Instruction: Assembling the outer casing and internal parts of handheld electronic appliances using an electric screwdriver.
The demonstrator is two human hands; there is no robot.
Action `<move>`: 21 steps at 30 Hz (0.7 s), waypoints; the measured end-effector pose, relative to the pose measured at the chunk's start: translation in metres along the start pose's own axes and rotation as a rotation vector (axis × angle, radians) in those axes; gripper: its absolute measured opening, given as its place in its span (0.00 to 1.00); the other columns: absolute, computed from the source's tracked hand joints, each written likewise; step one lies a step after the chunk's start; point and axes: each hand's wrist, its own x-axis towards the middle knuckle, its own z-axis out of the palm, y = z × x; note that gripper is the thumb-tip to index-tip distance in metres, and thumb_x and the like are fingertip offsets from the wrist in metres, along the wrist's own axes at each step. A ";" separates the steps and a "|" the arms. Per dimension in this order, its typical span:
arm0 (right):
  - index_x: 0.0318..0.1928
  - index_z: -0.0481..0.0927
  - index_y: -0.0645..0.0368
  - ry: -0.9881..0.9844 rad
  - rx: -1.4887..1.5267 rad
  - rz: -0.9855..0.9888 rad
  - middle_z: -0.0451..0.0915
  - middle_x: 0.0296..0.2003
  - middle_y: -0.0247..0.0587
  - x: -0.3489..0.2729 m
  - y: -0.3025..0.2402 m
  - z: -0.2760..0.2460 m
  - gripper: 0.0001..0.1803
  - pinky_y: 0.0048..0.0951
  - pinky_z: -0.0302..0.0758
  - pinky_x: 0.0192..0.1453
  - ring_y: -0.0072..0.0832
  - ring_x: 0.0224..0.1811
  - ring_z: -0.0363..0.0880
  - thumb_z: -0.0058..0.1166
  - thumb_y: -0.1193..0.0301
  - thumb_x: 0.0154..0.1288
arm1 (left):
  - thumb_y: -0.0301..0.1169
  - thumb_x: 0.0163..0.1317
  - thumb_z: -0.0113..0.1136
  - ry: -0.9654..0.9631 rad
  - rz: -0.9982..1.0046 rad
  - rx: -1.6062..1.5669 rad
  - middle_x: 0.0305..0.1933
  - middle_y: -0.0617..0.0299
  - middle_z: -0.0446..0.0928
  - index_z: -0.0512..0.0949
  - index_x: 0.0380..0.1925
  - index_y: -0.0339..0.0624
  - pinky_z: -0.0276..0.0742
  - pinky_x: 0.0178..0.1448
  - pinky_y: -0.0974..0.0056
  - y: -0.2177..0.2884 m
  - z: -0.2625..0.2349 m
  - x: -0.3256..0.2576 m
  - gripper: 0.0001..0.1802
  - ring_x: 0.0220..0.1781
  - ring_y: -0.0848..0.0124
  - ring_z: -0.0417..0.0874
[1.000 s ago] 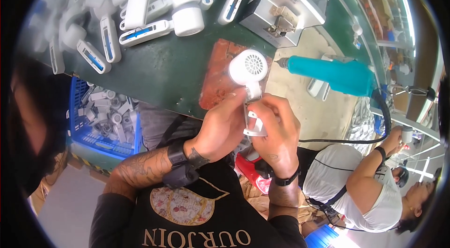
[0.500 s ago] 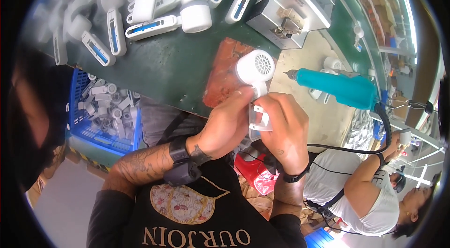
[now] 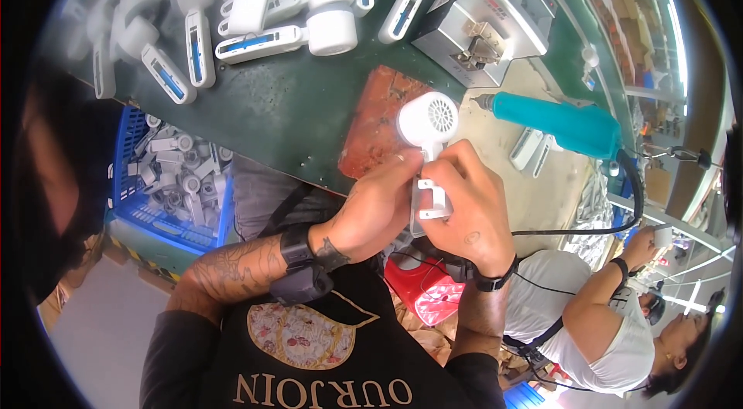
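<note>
White plastic hair dryer [image 3: 428, 121] is in both my hands right now. My left hand [image 3: 377, 208] is wrapped around the handle from the left, and my right hand [image 3: 470, 204] grips the lower end, fingers pinching a small white piece [image 3: 433, 202] against it. The round grille end sticks up just above my knuckles, over a rust-coloured mat [image 3: 375, 126] on the green bench [image 3: 294, 99]. A teal power screwdriver [image 3: 561, 120] lies up and to the right of my right hand. More white dryer bodies [image 3: 255, 14] are piled well beyond my left hand.
</note>
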 end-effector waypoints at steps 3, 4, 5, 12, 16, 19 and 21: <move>0.40 0.79 0.58 0.042 -0.048 -0.006 0.75 0.38 0.41 0.000 0.001 0.002 0.16 0.42 0.78 0.35 0.43 0.34 0.82 0.70 0.76 0.51 | 0.37 0.85 0.42 -0.015 -0.006 0.017 0.61 0.60 0.76 0.72 0.61 0.39 0.70 0.71 0.58 -0.002 -0.004 0.001 0.16 0.63 0.70 0.76; 0.39 0.78 0.58 0.044 -0.025 0.011 0.76 0.38 0.42 0.000 0.001 0.002 0.15 0.43 0.78 0.35 0.44 0.33 0.82 0.70 0.76 0.52 | 0.37 0.85 0.42 -0.018 -0.001 0.014 0.61 0.59 0.76 0.71 0.61 0.39 0.71 0.71 0.58 -0.002 -0.002 0.001 0.17 0.64 0.69 0.76; 0.39 0.78 0.58 0.046 -0.001 0.025 0.76 0.38 0.42 0.000 0.002 0.003 0.14 0.43 0.78 0.34 0.45 0.33 0.81 0.70 0.77 0.53 | 0.37 0.85 0.42 -0.019 0.007 0.011 0.62 0.59 0.76 0.71 0.62 0.39 0.71 0.71 0.58 0.000 0.000 0.000 0.17 0.65 0.69 0.76; 0.40 0.80 0.60 0.157 0.078 0.178 0.79 0.35 0.47 -0.015 0.002 0.009 0.11 0.40 0.79 0.40 0.46 0.36 0.83 0.67 0.81 0.58 | 0.38 0.85 0.42 -0.021 0.010 0.001 0.64 0.56 0.76 0.69 0.67 0.37 0.72 0.73 0.56 0.005 -0.003 0.002 0.21 0.66 0.65 0.78; 0.43 0.83 0.60 0.282 0.057 0.122 0.83 0.37 0.48 -0.026 0.005 0.023 0.10 0.38 0.81 0.42 0.45 0.38 0.86 0.68 0.80 0.62 | 0.39 0.84 0.43 0.005 -0.009 0.053 0.65 0.51 0.78 0.69 0.68 0.35 0.75 0.71 0.54 0.011 0.007 0.000 0.23 0.64 0.64 0.82; 0.44 0.85 0.60 0.323 0.079 0.130 0.85 0.38 0.48 -0.028 0.003 0.026 0.10 0.37 0.81 0.42 0.45 0.38 0.86 0.69 0.79 0.63 | 0.39 0.84 0.46 0.027 -0.018 0.107 0.65 0.50 0.79 0.71 0.67 0.35 0.77 0.70 0.54 0.013 0.012 -0.002 0.22 0.63 0.63 0.83; 0.44 0.85 0.59 0.330 0.095 0.148 0.85 0.38 0.47 -0.030 0.001 0.028 0.10 0.37 0.82 0.42 0.44 0.37 0.86 0.70 0.79 0.63 | 0.38 0.84 0.47 0.038 -0.009 0.167 0.66 0.50 0.79 0.72 0.67 0.35 0.78 0.69 0.54 0.012 0.011 -0.002 0.22 0.62 0.63 0.83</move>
